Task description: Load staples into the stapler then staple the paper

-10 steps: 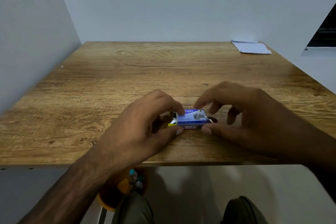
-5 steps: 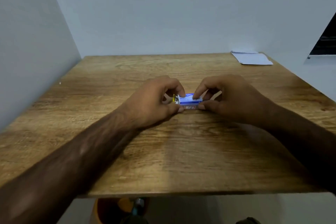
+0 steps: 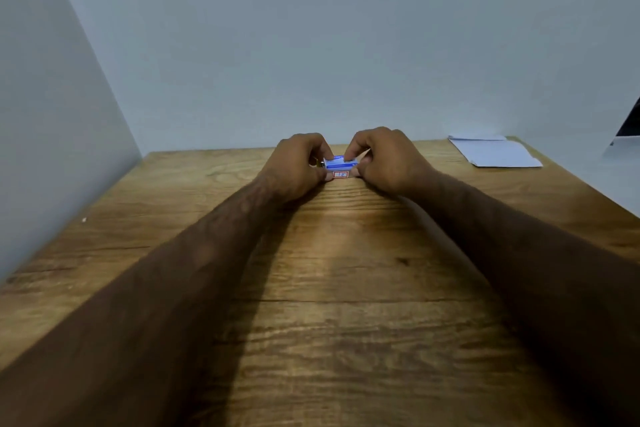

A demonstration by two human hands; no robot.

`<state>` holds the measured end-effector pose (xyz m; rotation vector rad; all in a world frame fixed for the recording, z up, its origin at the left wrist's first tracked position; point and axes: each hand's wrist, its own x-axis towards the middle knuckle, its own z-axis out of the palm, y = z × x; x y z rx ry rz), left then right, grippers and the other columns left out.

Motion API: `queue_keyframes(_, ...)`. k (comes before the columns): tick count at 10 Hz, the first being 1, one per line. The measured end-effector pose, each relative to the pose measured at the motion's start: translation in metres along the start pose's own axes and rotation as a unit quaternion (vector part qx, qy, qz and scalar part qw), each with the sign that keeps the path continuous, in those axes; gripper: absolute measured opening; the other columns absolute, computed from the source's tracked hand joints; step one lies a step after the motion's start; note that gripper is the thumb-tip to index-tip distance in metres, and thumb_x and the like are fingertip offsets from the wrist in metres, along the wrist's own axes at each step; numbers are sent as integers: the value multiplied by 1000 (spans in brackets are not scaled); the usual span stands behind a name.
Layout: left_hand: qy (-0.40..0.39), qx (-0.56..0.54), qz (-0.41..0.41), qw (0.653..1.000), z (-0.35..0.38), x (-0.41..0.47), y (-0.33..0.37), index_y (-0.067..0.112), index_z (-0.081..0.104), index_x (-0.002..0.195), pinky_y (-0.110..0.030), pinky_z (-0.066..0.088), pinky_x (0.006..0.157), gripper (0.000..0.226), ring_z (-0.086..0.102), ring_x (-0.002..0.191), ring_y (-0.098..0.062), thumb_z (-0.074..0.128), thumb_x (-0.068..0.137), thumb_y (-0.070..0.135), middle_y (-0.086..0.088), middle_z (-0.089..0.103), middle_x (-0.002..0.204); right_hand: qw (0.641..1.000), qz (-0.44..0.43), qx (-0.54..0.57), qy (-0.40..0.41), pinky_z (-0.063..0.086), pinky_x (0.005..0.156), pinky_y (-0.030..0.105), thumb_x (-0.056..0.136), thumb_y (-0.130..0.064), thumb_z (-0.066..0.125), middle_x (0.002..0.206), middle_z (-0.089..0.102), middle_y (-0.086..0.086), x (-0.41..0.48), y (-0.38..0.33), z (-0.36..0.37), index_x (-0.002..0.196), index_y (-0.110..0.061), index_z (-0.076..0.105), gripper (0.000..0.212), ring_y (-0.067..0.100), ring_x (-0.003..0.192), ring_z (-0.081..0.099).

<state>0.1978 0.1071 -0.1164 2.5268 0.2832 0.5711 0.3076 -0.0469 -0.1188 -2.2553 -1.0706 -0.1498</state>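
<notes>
A small blue and white staple box (image 3: 340, 163) with a red-framed label on its near side lies on the wooden table (image 3: 346, 288), far out in front of me. My left hand (image 3: 300, 163) pinches its left end, where a bit of shiny metal and yellow shows between my fingers. My right hand (image 3: 382, 158) pinches its right end, thumb low and fingertips on top. Both arms are stretched out over the table. The white paper (image 3: 495, 152) lies flat at the far right corner. I cannot make out a stapler; my hands hide what is behind the box.
Pale walls close the table in at the back and on the left. The table's right edge (image 3: 588, 184) runs diagonally past the paper. A dark object (image 3: 632, 121) shows at the right border beyond the table.
Both hands have slid the box away from the near edge toward the back of the table, and the arms are now fully stretched. The camera view has tilted up.
</notes>
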Motion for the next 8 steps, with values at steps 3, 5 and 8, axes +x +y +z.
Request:
queue_keyframes(3,8,-4,-38,999,12,43,-14,19,67,97,-24,47,71,22,65,98,-19,81,81,15,-1,70,103,1000,13,0,29,44,60,19,82,-16,79,95,68,-9,39,14,17,90,-29,71,17,11,88,63)
queue_keyframes(5,-9,-39,-46,998,9,38,-13,21,63,114,-36,58,87,43,65,105,-22,84,77,15,-2,65,117,1000,5,13,22,46,64,20,82,-16,78,110,71,-6,37,19,15,107,-29,67,30,12,95,63)
queue_keyframes(8,-13,27,-23,999,-9,15,-13,29,44,138,-35,53,93,75,59,115,-20,86,75,29,-4,48,139,998,-35,-44,0,38,100,26,82,-27,75,150,49,-6,9,25,-18,141,-30,49,64,17,132,50)
